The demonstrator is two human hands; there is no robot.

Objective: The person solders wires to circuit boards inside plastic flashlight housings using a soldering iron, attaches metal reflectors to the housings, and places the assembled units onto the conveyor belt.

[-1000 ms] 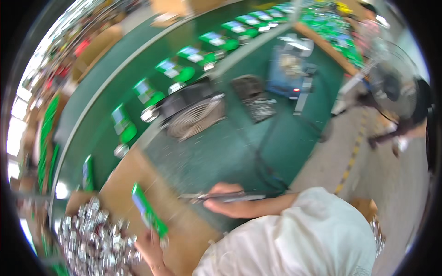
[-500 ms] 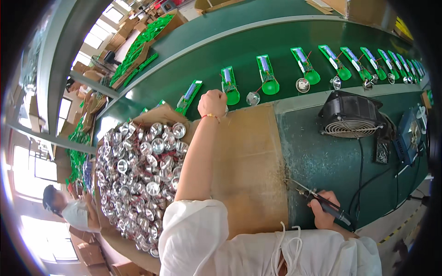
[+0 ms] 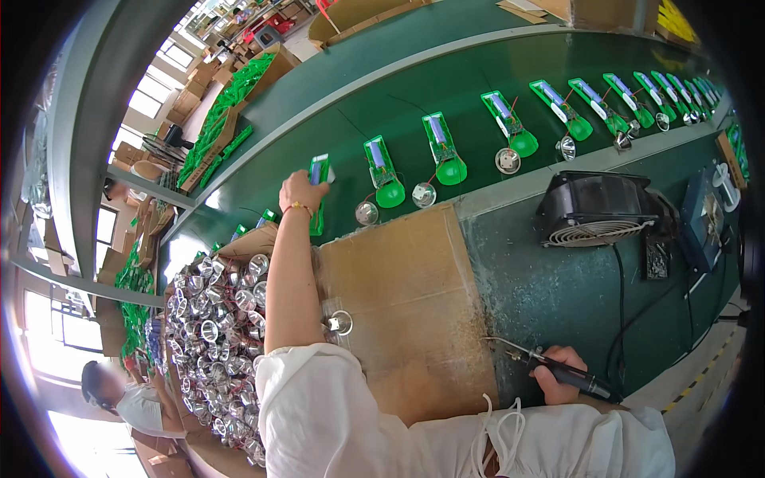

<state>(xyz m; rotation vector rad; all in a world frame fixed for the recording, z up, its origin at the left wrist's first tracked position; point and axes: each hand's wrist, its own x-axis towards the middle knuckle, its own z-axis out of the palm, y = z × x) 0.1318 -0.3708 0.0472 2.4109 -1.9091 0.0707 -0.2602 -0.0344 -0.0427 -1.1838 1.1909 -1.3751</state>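
Observation:
My left hand [image 3: 301, 191] reaches far over the green belt. Its thumb and fingers close about a green lamp housing [image 3: 319, 171] with a blue-violet cell in it; the fingertips are partly hidden. In my right hand [image 3: 559, 374], low on the right, is a soldering iron [image 3: 574, 378], its thin tip pointing left over the cardboard edge. A loose silver reflector cup [image 3: 340, 322] lies on the brown cardboard sheet [image 3: 398, 287], beside my left forearm.
A carton of silver reflector cups [image 3: 215, 334] stands left of my arm. More green housings [image 3: 384, 171] with wired reflectors line the belt [image 3: 263, 183]. A black fan [image 3: 598, 209] and a blue soldering station [image 3: 705, 219] sit at right. Another person [image 3: 131, 398] works at far left.
My left hand has moved left from beside one housing onto another. The view has shifted, and a reflector cup now shows on the cardboard. The soldering iron stays in my right hand.

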